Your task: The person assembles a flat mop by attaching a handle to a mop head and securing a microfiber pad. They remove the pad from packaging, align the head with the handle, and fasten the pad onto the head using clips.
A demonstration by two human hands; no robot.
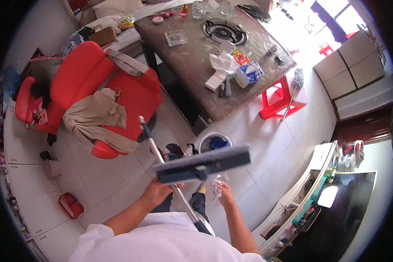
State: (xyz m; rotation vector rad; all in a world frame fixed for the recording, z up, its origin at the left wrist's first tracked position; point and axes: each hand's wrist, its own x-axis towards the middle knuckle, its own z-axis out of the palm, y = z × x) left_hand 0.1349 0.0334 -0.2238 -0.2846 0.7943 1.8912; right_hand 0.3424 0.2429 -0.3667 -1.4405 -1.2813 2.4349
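A flat mop is tilted in front of my body. Its dark head with a grey fluffy pad (203, 165) is turned sideways, and its silver pole (185, 201) slants from the upper left down to my shirt. My left hand (156, 193) is closed round the pole just below the mop head, which hides some of the fingers. Pinched in my right hand (225, 194) is some crumpled clear plastic film (217, 185), close under the mop head's right half. Beyond the mop head stands a round white-rimmed bin (201, 142) with a blue thing inside.
A brown table (185, 65) with a gas burner (224, 32), tissues and packets stands ahead. At the left a red armchair (133, 94) carries a beige garment (96, 112). A red stool (273, 107) and a long-handled duster (298, 81) stand right; a low white cabinet (288, 198) lines the right.
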